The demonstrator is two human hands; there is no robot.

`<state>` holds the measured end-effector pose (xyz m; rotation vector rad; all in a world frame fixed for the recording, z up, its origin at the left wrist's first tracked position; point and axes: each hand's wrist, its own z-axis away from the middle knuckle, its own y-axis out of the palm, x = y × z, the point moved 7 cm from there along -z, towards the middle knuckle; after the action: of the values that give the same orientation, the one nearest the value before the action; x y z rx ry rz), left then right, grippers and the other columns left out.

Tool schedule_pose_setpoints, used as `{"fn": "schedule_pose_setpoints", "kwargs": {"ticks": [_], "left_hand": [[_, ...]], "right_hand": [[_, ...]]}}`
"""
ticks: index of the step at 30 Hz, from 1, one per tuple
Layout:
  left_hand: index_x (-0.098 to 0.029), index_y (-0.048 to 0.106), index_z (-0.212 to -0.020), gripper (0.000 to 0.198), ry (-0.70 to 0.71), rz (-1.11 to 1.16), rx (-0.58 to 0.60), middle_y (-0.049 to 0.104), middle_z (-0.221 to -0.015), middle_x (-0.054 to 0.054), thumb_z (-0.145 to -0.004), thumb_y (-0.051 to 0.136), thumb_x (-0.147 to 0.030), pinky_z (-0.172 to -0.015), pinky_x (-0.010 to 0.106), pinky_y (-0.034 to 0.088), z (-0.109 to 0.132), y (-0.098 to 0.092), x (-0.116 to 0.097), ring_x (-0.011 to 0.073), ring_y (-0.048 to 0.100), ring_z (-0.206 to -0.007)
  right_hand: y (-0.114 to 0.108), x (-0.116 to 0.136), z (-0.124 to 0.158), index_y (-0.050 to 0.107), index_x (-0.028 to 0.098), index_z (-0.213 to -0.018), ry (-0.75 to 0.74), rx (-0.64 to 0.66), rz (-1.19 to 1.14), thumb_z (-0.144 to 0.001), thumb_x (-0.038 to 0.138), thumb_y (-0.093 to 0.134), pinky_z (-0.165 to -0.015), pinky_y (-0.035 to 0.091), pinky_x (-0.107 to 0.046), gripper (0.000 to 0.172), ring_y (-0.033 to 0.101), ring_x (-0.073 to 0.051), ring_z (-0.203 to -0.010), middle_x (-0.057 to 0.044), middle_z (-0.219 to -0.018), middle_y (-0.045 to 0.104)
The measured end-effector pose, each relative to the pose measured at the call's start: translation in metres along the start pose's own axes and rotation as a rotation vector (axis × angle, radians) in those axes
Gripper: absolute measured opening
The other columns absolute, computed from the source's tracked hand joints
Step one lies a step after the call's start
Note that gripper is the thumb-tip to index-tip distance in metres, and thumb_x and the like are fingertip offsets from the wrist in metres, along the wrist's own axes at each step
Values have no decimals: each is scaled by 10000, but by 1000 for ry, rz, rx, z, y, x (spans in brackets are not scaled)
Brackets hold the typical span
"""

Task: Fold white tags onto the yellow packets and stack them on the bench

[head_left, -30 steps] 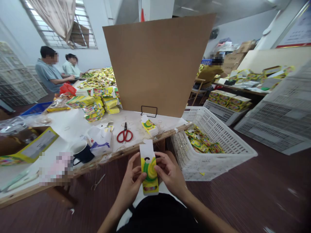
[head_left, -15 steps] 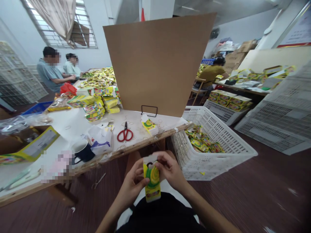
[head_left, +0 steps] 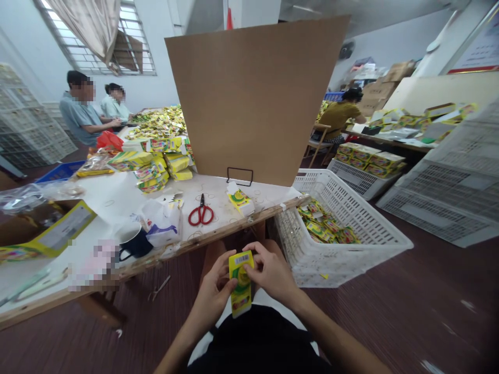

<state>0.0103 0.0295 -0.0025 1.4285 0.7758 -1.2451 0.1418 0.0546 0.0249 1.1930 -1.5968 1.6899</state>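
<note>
Above my lap I hold a small yellow and green carton [head_left: 240, 298] upright between both hands. My left hand [head_left: 217, 284] is closed on its left side, with the thumb on the front face. At the top right, my right hand [head_left: 271, 267] grips the carton, its thumb on the front near a barcode. The top end looks folded over and closed. On the table in front lie another yellow carton [head_left: 239, 198] and red-handled scissors [head_left: 201, 213].
A white crate [head_left: 362, 259] of small cartons stands right of the table. A brown board [head_left: 257, 104] rises at the table's far side. Left are a dark mug [head_left: 138, 246], a plastic packet [head_left: 163, 223] and stacked cartons [head_left: 152, 176]. Several people sit farther off.
The white flap and dark opening at the carton's top are out of sight; a barcode face shows there instead. My right thumb has moved slightly down and left.
</note>
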Motion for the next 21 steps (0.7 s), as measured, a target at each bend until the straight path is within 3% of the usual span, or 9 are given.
{"fn": "schedule_pose_setpoints", "kwargs": {"ticks": [5,11,15,18,21], "left_hand": [[-187,501,-1231,536,11,-6,-28,664,-1122,131,-729,690,-179,-849,364,504,0,-4,-3,284,637,-1003],[-180,545,-1192,536,3,-16,-79,685,-1081,125,-688,726,-178,-839,345,504,0,-7,-2,280,649,-979],[-185,505,-1186,519,16,-17,-54,705,-1012,117,-710,712,-201,-795,358,517,0,-11,-5,275,674,-901],[-181,483,-1188,532,16,-1,-6,714,-971,117,-711,717,-212,-722,341,527,-1,-10,-4,271,685,-834],[-179,485,-1200,528,22,-13,21,705,-1002,126,-724,709,-219,-705,331,524,-2,-4,-1,271,684,-837]], "right_hand": [[4,14,2,508,199,-1074,41,23,128,-716,150,586,-476,303,-196,370,527,-119,-499,76,-555,564],[1,19,2,527,220,-1029,61,-85,331,-729,159,600,-489,277,-220,315,608,-166,-577,29,-624,633],[3,13,-2,537,195,-1095,-41,11,148,-784,168,569,-502,344,-208,314,555,-129,-540,44,-595,598],[4,5,-2,594,195,-1047,-124,17,-50,-847,211,515,-571,422,-214,216,572,-120,-641,7,-751,637],[7,-7,-1,608,188,-997,-116,26,-172,-851,238,530,-617,468,-232,173,599,-139,-730,-18,-867,652]]}}
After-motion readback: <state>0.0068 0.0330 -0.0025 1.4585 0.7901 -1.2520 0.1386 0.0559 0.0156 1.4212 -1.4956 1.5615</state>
